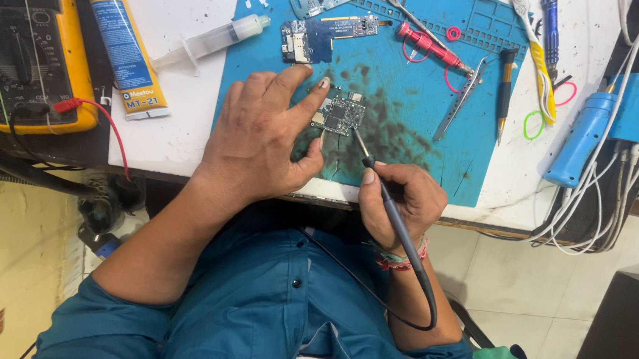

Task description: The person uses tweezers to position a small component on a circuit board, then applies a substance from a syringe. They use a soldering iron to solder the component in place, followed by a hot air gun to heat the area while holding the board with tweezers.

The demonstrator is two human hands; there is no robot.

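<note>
The left hand lay flat on the blue mat. Its fingers were spread open, and the tips of the pointing finger and thumb pressed on a small circuit board to keep it in place. The little board sat near the middle of the mat, on a dark, dirty patch.

The right hand had its fingers closed around a thin black soldering iron, held like a pen. The metal tip touched the lower right corner of the small board. A black cord ran from the iron down past the blue shirt.

Higher up on the mat lay two more circuit boards, a red tool and silver tweezers. A clear syringe and a yellow tube lay on the white table to the left. A yellow meter sat at the far left, with a red wire plugged into it.
</note>
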